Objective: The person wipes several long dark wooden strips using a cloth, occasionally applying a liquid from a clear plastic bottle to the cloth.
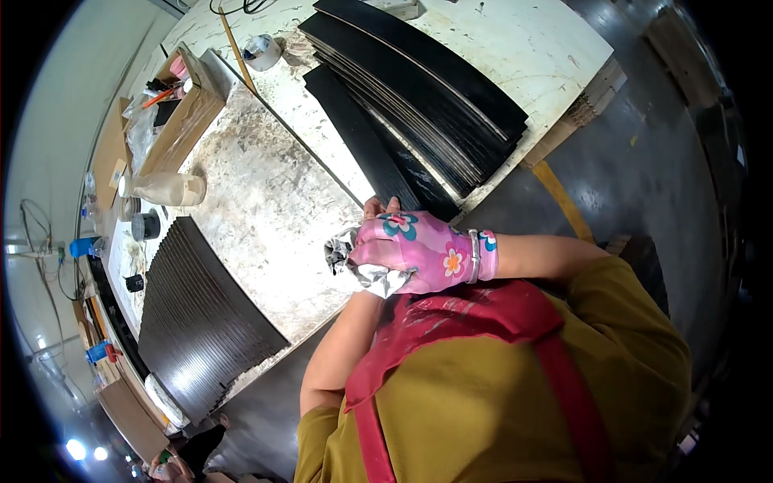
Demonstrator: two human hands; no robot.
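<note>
Black slat fan (pixel 197 314): left of the strip (pixel 358 133), well apart. Left forearm (pixel 342 342) rises to the strip's near end; left hand (pixel 374 208) mostly hidden beneath the right, bare fingertips showing at that end, grip not discernible. Rag (pixel 380 279) bunched near the same end, clamped in right hand (pixel 423 249): gloved, knuckles up, fingers curled, pointing left. Black stack (pixel 403 88): right of the strip.
</note>
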